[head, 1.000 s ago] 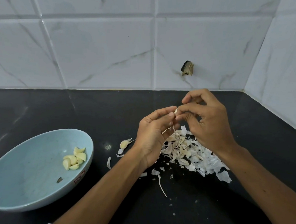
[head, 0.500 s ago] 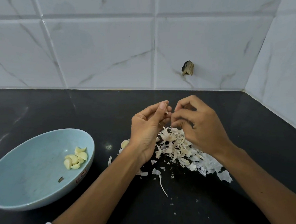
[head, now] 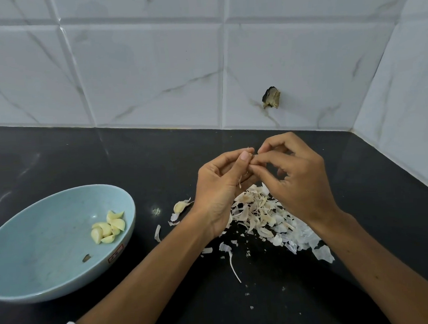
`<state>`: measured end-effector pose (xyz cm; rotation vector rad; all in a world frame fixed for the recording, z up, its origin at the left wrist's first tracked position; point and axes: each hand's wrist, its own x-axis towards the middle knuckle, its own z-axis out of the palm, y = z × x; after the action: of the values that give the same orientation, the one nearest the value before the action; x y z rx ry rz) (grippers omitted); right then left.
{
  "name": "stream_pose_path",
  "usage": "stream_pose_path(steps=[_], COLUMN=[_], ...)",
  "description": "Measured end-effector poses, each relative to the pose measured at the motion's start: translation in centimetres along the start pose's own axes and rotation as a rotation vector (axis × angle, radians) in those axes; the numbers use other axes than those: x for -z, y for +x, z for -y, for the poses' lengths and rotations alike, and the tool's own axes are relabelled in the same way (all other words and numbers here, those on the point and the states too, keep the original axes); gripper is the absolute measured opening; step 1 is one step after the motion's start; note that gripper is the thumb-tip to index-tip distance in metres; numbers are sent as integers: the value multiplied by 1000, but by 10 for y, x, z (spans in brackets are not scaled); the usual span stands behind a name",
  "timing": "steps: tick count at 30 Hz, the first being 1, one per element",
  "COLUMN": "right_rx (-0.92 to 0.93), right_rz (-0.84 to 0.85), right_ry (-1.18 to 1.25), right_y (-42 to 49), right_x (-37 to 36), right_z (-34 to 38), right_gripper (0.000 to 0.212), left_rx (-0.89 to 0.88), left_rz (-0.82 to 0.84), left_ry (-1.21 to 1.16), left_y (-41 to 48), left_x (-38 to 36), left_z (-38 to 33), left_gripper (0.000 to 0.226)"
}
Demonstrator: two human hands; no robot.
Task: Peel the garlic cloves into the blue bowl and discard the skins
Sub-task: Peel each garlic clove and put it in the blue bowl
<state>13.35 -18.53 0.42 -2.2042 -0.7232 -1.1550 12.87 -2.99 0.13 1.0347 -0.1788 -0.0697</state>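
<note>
My left hand (head: 219, 191) and my right hand (head: 294, 182) meet above a pile of garlic skins (head: 266, 218) on the black counter. Between their fingertips they pinch a small garlic clove (head: 249, 157), mostly hidden, with thin skin strands hanging below. The blue bowl (head: 37, 247) stands at the left and holds several peeled cloves (head: 108, 229) near its right wall. One unpeeled clove (head: 181, 206) lies on the counter just left of my left wrist.
The black counter (head: 82, 157) runs to a white tiled wall behind and on the right. A dark chipped hole (head: 271, 97) marks the wall tile. Loose skin scraps (head: 232, 261) are scattered in front of the pile.
Both hands dropped toward the skin pile half a second ago and have risen again, still joined at the fingertips. Bowl and loose clove have not moved.
</note>
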Motion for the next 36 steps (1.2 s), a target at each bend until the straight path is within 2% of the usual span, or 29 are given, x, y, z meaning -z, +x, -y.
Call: stream_pose_path(steps=[9, 16, 20, 23, 27, 36], right_rx=[40, 12, -14, -39, -35, -29], right_rz=[204, 249, 113, 5, -1, -39], right_ry=[10, 60, 60, 49, 77, 148], right_y=[0, 2, 3, 4, 4, 4], right_x=[0, 8, 6, 5, 5, 5], right_z=[3, 2, 1, -2, -3, 0], right_gripper=[7, 11, 4, 15, 19, 12], left_rx=[-9, -59, -64, -81, -107, -129], left_rz=[-111, -208, -147, -92, -47, -63], left_ry=[12, -41, 59, 125, 97, 130], left_y=[4, 4, 4, 4, 4, 3], left_x=[5, 6, 7, 4, 3, 3], left_z=[-5, -4, -3, 1, 3, 2], left_gripper=[23, 17, 17, 20, 27, 20])
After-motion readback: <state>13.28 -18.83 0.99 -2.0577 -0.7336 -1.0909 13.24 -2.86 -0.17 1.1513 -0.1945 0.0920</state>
